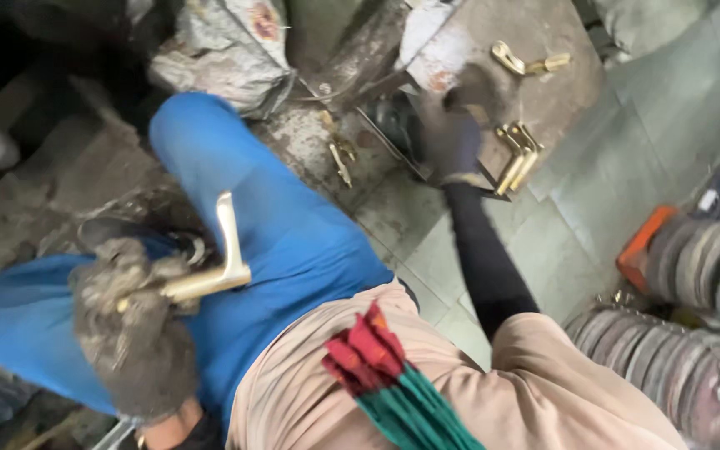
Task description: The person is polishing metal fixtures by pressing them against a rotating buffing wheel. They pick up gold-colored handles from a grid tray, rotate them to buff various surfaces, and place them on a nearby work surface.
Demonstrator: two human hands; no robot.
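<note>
- At seven o'clock, the left hand (131, 333), in a dirty glove, is closed around a brass handle (214, 271); its long bar points to two o'clock.
- At one o'clock, the right hand (452, 137) reaches for the loose brass handles (517, 158) on the floor (627, 150); I cannot tell if it is open.

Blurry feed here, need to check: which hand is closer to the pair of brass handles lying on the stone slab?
Right. The right hand, gloved, reaches to the slab just beside the pair of brass handles. The left hand is far off over the blue-clad leg, gripping another brass handle.

The scene is viewed from a single head-worn camera, aimed steeply down and close over the blue-trousered lap (293, 242) at centre frame.
</note>
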